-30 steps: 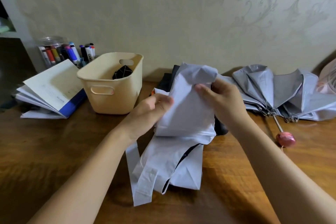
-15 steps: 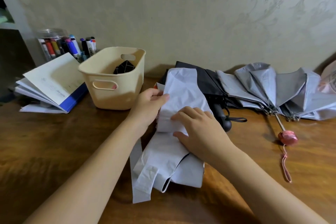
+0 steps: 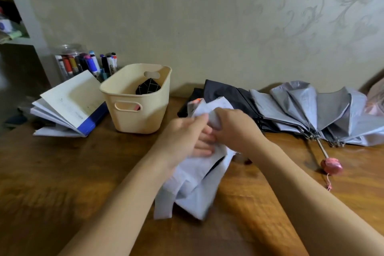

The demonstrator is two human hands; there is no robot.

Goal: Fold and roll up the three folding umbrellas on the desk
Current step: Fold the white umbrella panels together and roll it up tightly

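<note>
Pale folding umbrella [image 3: 193,183], collapsed on the wooden desk [image 3: 62,172] near the cream basket [image 3: 135,114], gripped at its far end by curled fingers of left hand [image 3: 182,139] and right hand [image 3: 234,129]: keep pleats flat, tension even, roll tight.

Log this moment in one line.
step: folding pale umbrella | left hand: grips its cloth | right hand: grips its cloth | grey umbrella: spread loose on desk | black umbrella: lying behind, unrolled
</note>
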